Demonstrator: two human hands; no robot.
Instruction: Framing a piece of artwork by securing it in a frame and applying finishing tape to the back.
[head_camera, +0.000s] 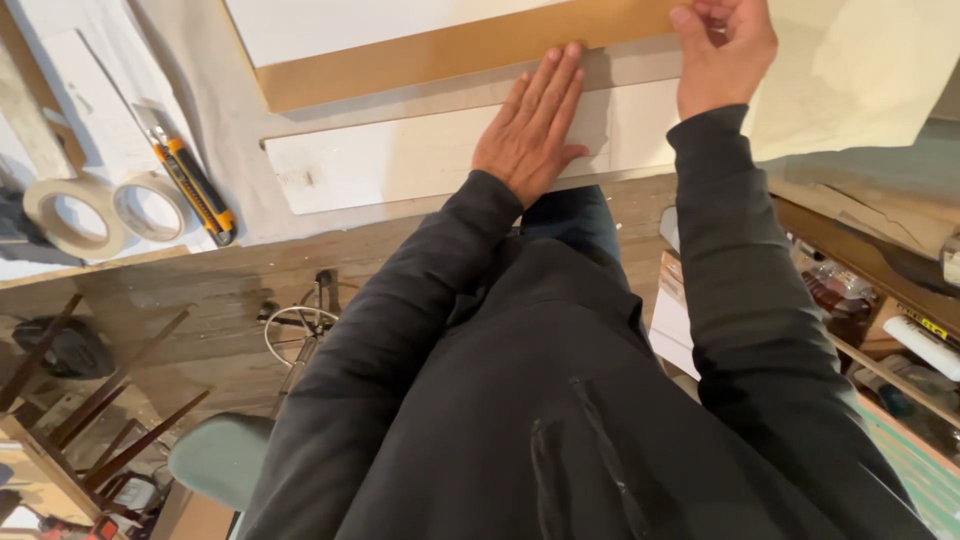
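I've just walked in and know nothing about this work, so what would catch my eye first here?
First, the two hands at the top: the left hand lies flat on a white board, while the right hand grips the edge of a brown-framed panel above it. Then, at far left on the worktable, two rolls of masking tape sit beside a yellow-and-black utility knife.
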